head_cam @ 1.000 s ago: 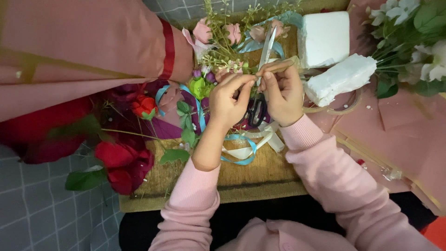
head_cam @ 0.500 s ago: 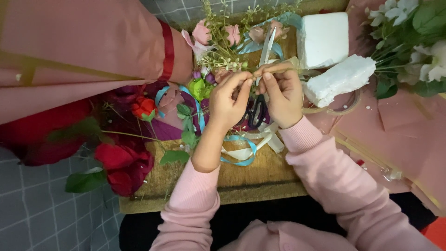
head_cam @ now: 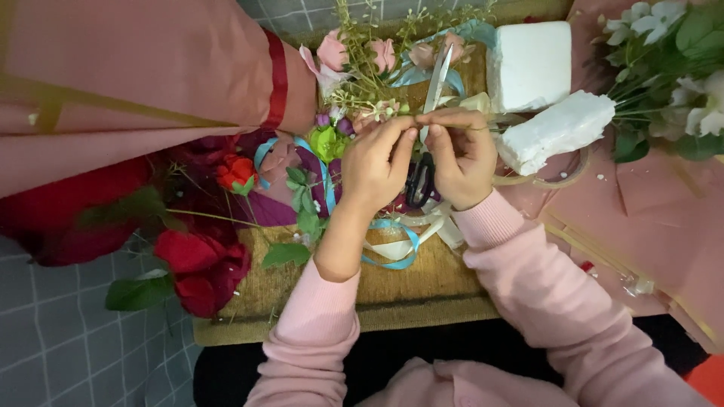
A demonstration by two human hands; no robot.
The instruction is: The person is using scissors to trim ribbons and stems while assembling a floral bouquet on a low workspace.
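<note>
Left hand and right hand meet fingertip to fingertip at frame centre, pinching small thin item, identity unclear. Scissors lie beneath, long axis pointing up-frame.

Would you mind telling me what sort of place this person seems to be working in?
Probably a florist's or flower-craft worktable. Red roses lie on the woven mat, white foam blocks sit beside pink wrapping paper, and ribbons trail under the left hand and right hand, near scissors.
</note>
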